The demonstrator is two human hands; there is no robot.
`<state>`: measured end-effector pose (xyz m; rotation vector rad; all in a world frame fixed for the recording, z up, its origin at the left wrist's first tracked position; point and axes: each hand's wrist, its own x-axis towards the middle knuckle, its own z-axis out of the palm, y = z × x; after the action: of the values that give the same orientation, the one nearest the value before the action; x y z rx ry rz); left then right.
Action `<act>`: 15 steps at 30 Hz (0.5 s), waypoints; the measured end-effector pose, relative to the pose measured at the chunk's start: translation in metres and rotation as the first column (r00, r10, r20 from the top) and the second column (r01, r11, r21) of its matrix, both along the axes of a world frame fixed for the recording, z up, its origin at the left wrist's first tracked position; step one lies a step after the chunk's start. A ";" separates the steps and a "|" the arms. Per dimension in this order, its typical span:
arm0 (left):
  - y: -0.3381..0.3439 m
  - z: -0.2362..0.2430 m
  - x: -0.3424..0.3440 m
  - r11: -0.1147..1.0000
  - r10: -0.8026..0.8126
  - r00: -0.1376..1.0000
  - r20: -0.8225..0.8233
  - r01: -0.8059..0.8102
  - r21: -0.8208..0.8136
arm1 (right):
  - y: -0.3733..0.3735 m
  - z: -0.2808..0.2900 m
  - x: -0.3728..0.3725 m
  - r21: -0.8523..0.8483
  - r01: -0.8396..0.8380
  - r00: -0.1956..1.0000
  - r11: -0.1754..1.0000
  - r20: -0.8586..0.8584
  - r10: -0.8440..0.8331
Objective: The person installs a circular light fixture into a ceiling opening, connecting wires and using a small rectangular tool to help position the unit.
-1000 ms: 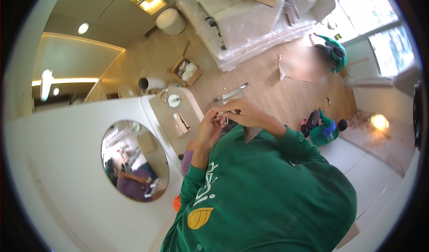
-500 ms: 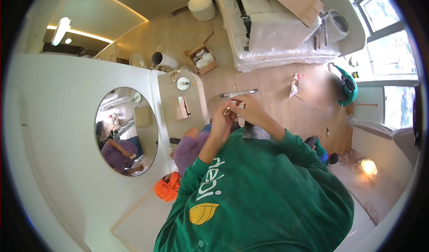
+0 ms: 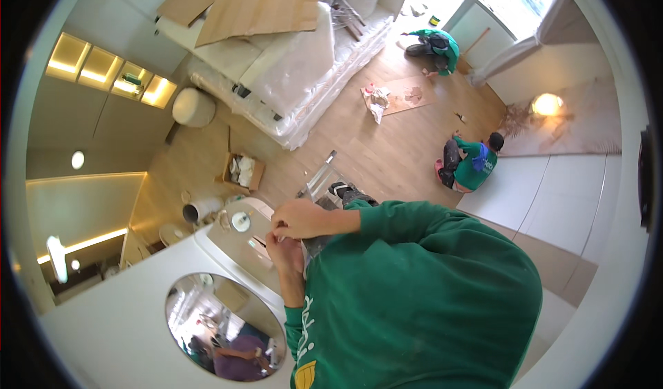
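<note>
My right hand (image 3: 304, 219) is closed, with its fingertips meeting those of my left hand (image 3: 284, 252) in front of my chest. My left hand is closed too, its palm partly turned up below the right. Whatever lies between the pinched fingers is too small and hidden to make out. Under my right wrist shows a broad grey blade (image 3: 319, 245), like a putty knife's; its handle is hidden. Past my hands stands a metal frame (image 3: 323, 175) like a stepladder, with a dark shoe (image 3: 339, 189) on it.
A round mirror (image 3: 224, 327) hangs on the white wall at left. Plastic-wrapped furniture (image 3: 276, 106) under cardboard (image 3: 259, 13) fills the far side. An open box (image 3: 243, 171) sits on the floor. Two people in green crouch at right, one near (image 3: 476, 164), one far (image 3: 442, 47).
My view has swung to the right, bringing both crouching people fully into sight. My hands stay together at chest height; the small pale piece seen between the fingers before is now hidden.
</note>
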<state>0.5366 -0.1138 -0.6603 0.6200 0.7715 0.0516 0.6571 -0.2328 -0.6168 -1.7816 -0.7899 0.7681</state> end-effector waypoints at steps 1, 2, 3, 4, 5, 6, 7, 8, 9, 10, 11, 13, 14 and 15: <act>-0.004 0.007 0.010 1.000 0.017 0.999 -0.042 -0.017 0.005 | -0.002 0.001 -0.001 0.014 0.049 0.999 0.999 0.023 -0.049; -0.011 0.016 0.017 0.999 0.037 0.996 -0.083 -0.036 0.013 | -0.004 0.001 -0.002 0.029 0.094 0.994 0.995 0.044 -0.096; -0.013 0.023 0.024 0.998 0.054 0.991 -0.126 -0.051 0.027 | -0.004 0.001 -0.003 0.050 0.144 0.987 0.988 0.063 -0.147; -0.005 0.012 0.020 0.999 0.019 0.999 -0.034 -0.020 -0.032 | -0.004 -0.007 -0.005 0.149 0.235 0.955 0.961 0.148 -0.257; 0.005 -0.001 0.017 0.994 -0.016 0.998 0.060 0.022 -0.103 | -0.006 -0.015 -0.002 0.141 0.216 0.961 0.966 0.142 -0.236; 0.016 -0.013 0.015 0.983 -0.046 0.988 0.150 0.072 -0.169 | -0.008 -0.022 0.003 0.135 0.197 0.968 0.971 0.133 -0.214; 0.020 -0.013 0.017 0.964 -0.064 0.968 0.242 0.122 -0.234 | -0.011 -0.027 0.006 0.126 0.171 0.974 0.977 0.127 -0.187; 0.022 -0.013 0.016 0.965 -0.050 0.976 0.213 0.102 -0.242 | -0.012 -0.030 0.008 0.130 0.169 0.976 0.977 0.115 -0.184; 0.019 -0.005 0.022 0.965 -0.041 0.981 0.188 0.088 -0.249 | -0.012 -0.033 0.010 0.135 0.171 0.977 0.976 0.108 -0.186; 0.014 0.001 0.026 0.964 -0.019 0.986 0.167 0.062 -0.259 | -0.012 -0.034 0.011 0.136 0.160 0.979 0.978 0.106 -0.175; 0.009 0.005 0.029 0.974 -0.014 0.990 0.140 0.046 -0.222 | -0.012 -0.035 0.011 0.144 0.175 0.967 0.974 0.159 -0.198; 0.001 0.014 0.030 0.990 0.003 0.997 0.076 0.007 -0.142 | -0.012 -0.032 0.005 0.163 0.203 0.938 0.966 0.251 -0.239; -0.002 0.018 0.032 0.993 0.018 0.998 0.056 -0.011 -0.115 | -0.012 -0.031 0.004 0.148 0.205 0.933 0.968 0.271 -0.239; -0.002 0.018 0.032 0.995 0.014 0.998 0.058 -0.008 -0.100 | -0.012 -0.029 0.004 0.162 0.201 0.926 0.966 0.292 -0.241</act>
<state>0.5691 -0.1158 -0.6425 0.5170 0.7163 0.0404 0.6610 -0.2449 -0.6454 -1.8579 -0.8031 0.2833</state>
